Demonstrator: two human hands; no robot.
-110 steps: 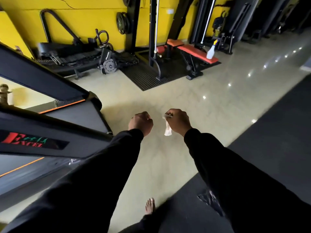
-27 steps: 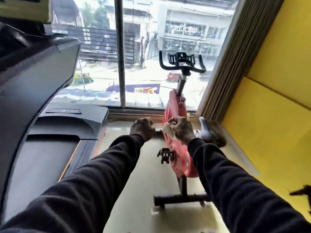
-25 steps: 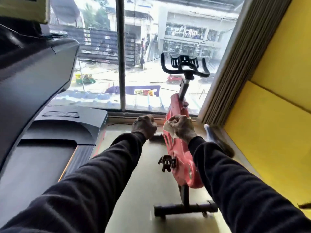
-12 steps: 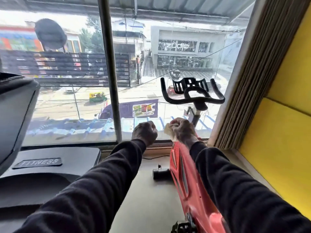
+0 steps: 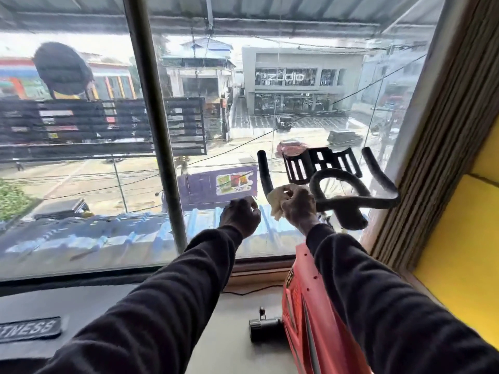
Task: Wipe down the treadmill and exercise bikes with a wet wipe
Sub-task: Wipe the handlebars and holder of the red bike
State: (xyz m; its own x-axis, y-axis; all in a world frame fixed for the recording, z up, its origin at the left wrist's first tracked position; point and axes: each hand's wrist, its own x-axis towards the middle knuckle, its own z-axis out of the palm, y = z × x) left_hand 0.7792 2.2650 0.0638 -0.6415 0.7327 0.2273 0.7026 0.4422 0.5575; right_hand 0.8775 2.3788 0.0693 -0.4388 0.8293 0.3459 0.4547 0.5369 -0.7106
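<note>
Two hands are raised in front of a red exercise bike (image 5: 305, 314) that stands at the window (image 5: 81, 157). The right hand (image 5: 298, 207) has its fingers curled round a crumpled wet wipe (image 5: 275, 198), which bulges out just left of and above those fingers. The wipe sits right at the base of the left horn of the black handlebar (image 5: 348, 190), touching it or very nearly so; contact cannot be told for sure. The handlebar's looped centre grip lies just right of the right-hand fingers, and the slotted device holder (image 5: 321, 166) is above and beyond them. The left hand (image 5: 240, 215) hovers just left of the wipe, fingers loosely curled and holding nothing, apart from the bike.

As a judgement, work on this bike is only at its start: the wipe is at the handlebar, and the frame, the seat and the pedals, mostly out of view here, would remain. The treadmill (image 5: 29, 327), whose dark hood with a "FITNESS" label shows well below and left of the left-hand fingers, gives no sign either way of having been wiped; no streaks or wet sheen can be made out. Only one bike shows here, so any others cannot be judged.
</note>
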